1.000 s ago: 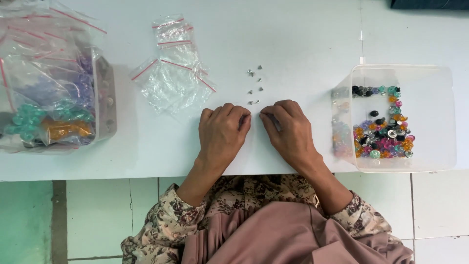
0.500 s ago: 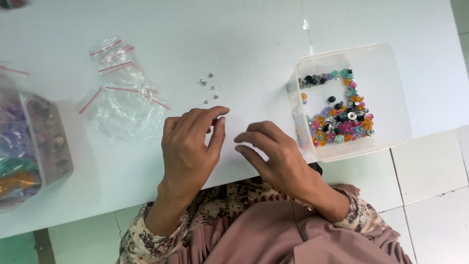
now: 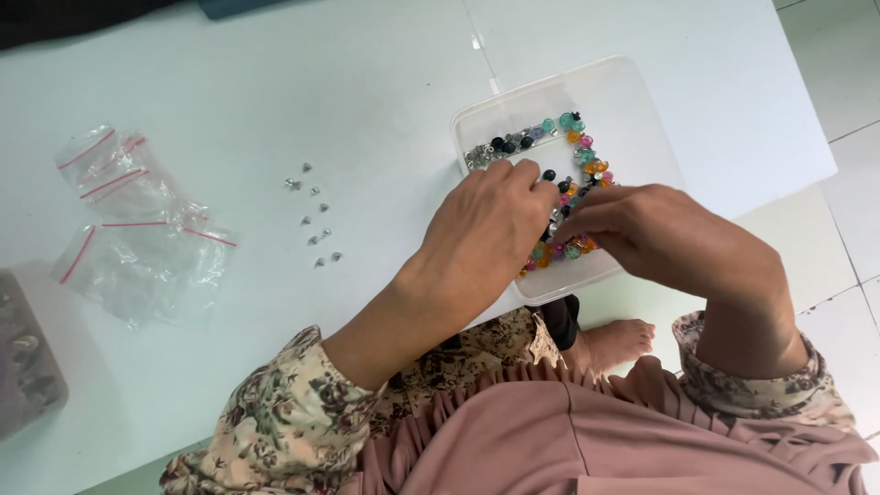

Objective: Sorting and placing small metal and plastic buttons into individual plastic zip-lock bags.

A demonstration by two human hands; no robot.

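Head camera looks down on a white table (image 3: 275,82) where both hands meet over a clear plastic container (image 3: 632,101) near the table's right edge. Inside the container lie coloured beads (image 3: 579,151) in teal, orange, pink, purple and black, strung along its far and middle parts, with a few silvery pieces at its left inner corner. The left hand (image 3: 490,225) lies palm down across the container's near left side, fingers curled together over the beads; whether it grips 1 cannot be told, since the fingertips are hidden. The right hand (image 3: 665,238) comes in from the right, its thumb and forefinger pinched close over the beads by the near wall, though what they pinch is too small to tell. Well to the left of the hands, small silver pieces (image 3: 314,220) lie scattered on the bare table. Farther left lie clear zip bags (image 3: 137,238) with red seal strips, and a grey box (image 3: 27,367) shows at the left edge. Floral sleeves (image 3: 284,412) cover both forearms.
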